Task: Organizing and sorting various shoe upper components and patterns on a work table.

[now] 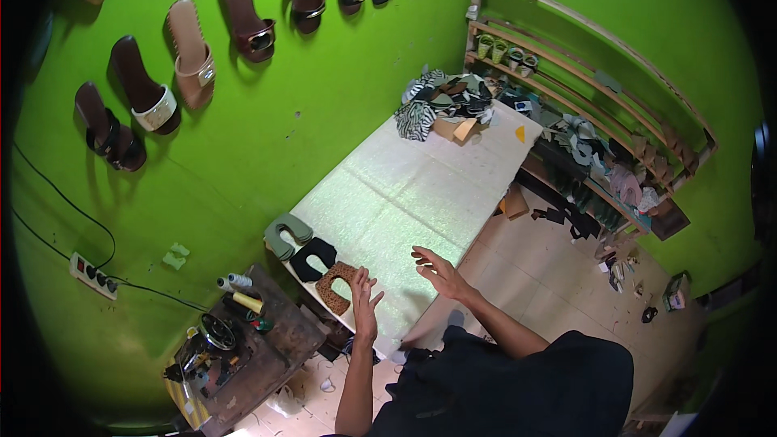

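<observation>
Both of my hands are raised over the near end of a table with a pale, shiny cover (pixel 388 186). My left hand (pixel 366 301) has its fingers apart and holds nothing; it is nearest to a leopard-print U-shaped piece (pixel 333 285) and hides part of its right side. Beside that lie a black U-shaped piece (pixel 311 259) and a stack of grey-green U-shaped pieces (pixel 285 236), in a row along the table's left edge. Over the right side of the cover, my right hand (pixel 441 271) is stretched out, bare of any object.
Scraps of material (pixel 445 101) are heaped at the table's far end. A sewing machine (pixel 214 340) with thread cones stands at the lower left. Wooden shelves (pixel 566 57) hold sandals and scraps at the right. Sandals (pixel 247 16) hang on the green wall; scraps litter the tiled floor.
</observation>
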Action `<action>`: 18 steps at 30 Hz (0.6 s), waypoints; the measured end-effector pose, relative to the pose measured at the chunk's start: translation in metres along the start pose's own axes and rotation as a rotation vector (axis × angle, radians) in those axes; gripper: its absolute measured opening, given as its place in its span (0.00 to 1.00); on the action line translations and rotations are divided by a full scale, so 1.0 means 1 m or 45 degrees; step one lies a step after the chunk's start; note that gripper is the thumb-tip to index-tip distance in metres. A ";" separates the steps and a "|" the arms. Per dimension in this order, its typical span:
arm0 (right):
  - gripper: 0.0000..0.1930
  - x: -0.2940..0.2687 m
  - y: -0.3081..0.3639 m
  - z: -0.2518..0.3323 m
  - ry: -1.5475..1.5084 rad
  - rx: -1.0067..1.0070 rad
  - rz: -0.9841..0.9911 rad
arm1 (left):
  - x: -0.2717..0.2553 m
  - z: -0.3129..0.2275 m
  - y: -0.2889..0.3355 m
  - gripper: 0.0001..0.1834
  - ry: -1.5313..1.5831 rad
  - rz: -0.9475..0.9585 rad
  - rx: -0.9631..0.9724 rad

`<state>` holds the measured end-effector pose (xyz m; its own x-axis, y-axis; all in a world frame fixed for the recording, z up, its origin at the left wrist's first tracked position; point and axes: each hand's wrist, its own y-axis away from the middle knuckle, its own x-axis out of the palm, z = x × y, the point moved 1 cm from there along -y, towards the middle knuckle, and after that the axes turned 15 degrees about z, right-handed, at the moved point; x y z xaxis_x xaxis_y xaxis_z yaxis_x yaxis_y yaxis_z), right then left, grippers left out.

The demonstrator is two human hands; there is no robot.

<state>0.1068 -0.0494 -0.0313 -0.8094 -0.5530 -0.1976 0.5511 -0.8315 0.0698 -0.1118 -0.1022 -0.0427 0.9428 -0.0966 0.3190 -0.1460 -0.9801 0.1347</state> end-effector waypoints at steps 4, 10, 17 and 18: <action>0.27 -0.042 0.024 0.003 0.025 -0.092 -0.115 | 0.045 -0.001 -0.017 0.36 -0.054 0.076 0.011; 0.28 -0.123 0.068 -0.011 -0.047 -0.150 -0.231 | 0.130 0.010 -0.058 0.33 -0.169 0.193 0.008; 0.27 -0.217 0.120 -0.021 -0.085 -0.179 -0.338 | 0.228 0.019 -0.107 0.33 -0.237 0.301 0.008; 0.27 -0.228 0.125 -0.021 -0.060 -0.194 -0.367 | 0.239 0.017 -0.113 0.34 -0.260 0.308 0.004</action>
<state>0.3647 -0.0264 0.0017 -0.9430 -0.3009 -0.1419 0.3191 -0.9387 -0.1304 0.1354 -0.0174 0.0020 0.9215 -0.3595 0.1467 -0.3728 -0.9249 0.0750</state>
